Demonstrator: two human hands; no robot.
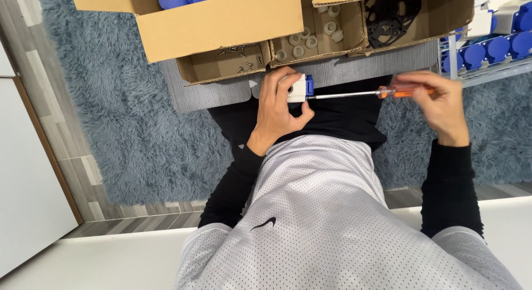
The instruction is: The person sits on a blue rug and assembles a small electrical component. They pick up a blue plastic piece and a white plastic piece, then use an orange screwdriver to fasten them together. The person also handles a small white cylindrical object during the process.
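- As we look down from the head view, our left hand (279,110) wraps a small white box (296,89) with a blue end (309,85), fingers closed round it, over our lap.
- Our right hand (438,101) pinches the orange handle of a screwdriver (382,93), fingers closed on it, thumb and fingertips on top.
- Key relation: the screwdriver's long axis runs level, left to right; its steel shaft tip meets the box's blue end, so the box lies straight left of our right fingers, well apart from them by the shaft's span.
- Left hand is the nearer one: it touches the box; right touches only the handle.
- Materials: box looks hard smooth plastic, blocky; handle clear orange plastic; shaft thin bright metal.
- Beyond the hands, cardboard trays (277,52): one with loose dark screws (242,56), one with white rings (310,40), one with black gaskets (390,16).
- Right edge: rack (451,57) of blue-and-white parts (499,46).
- Underneath: shaggy grey-blue rug (127,101), ribbed grey mat (216,93).
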